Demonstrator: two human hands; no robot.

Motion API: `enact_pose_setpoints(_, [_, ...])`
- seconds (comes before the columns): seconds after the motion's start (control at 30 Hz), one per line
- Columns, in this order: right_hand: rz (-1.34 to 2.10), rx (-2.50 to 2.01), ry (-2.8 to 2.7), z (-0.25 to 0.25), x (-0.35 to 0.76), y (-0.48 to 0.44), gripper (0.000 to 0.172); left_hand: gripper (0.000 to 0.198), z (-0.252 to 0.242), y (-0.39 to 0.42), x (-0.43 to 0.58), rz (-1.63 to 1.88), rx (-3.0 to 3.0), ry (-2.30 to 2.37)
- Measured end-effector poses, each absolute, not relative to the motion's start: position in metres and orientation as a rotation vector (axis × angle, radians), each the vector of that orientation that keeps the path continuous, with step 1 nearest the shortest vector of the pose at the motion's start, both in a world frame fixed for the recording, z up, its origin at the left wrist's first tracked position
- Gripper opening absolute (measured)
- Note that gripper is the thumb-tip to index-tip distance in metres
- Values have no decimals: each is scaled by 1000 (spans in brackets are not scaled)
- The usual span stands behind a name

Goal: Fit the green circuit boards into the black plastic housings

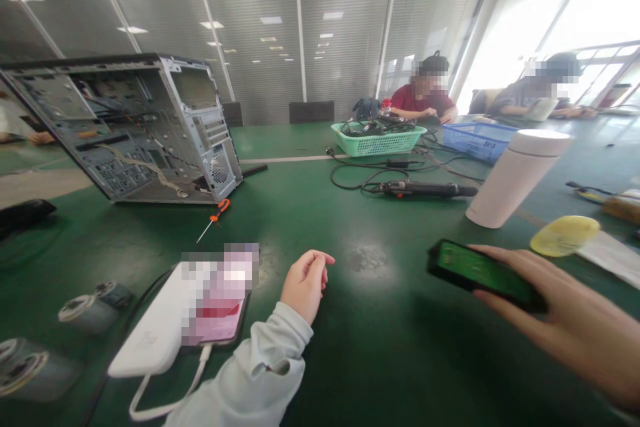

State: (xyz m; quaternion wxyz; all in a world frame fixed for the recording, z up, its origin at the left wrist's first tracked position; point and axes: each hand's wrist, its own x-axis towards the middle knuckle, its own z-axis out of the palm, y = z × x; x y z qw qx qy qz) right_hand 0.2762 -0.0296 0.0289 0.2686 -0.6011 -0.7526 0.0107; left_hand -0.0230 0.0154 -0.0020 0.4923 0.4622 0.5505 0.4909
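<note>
My right hand (575,310) holds a black, box-like case with a green circuit board (485,271) inside, raised above the table at the right. Its thumb and fingers grip the case along both long sides, and the outline is slightly blurred. Over the middle of the green table (370,340), my left hand (306,283) is loosely closed, its index finger bent forward; nothing shows in it. Left of that hand lie a phone (225,320) and a white power bank (155,320), with a white cable looping in front of them.
An open computer case (165,133) stands at the left, an orange-handled screwdriver (215,217) before it. Metal cylinders (90,312) sit front left. A power screwdriver (425,189), pink bottle (517,177), green basket (377,141) and blue basket (477,140) occupy the right; people sit beyond.
</note>
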Motion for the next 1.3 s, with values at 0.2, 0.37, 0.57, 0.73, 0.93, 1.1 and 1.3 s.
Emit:
enact_pose_setpoints(0.2, [346,-1218,-2248,21,151,-23,40,41,-4,21,-28,1248,1024,1302])
enact_pose_setpoints(0.37, [434,-1134,-2141,9,129,-23,33,42,-1,21,-28,1331,903,1278])
enact_pose_setpoints(0.57, [1313,-1211,-1752,8,131,-18,41,46,5,16,-25,1304,780,1193])
enact_pose_setpoints(0.73, [1960,-1152,-1104,14,130,-13,54,48,2,16,-25,1261,880,1211])
enact_pose_setpoints(0.93, [2313,-1201,-371,26,134,-7,47,44,-2,18,-26,1236,960,1253])
enact_pose_setpoints(1.1, [2278,-1140,-262,29,136,-5,53,40,-3,20,-26,1250,986,1261])
enact_pose_setpoints(1.3, [1773,-1229,-1006,15,142,-4,38,41,-4,16,-28,1330,1157,1337])
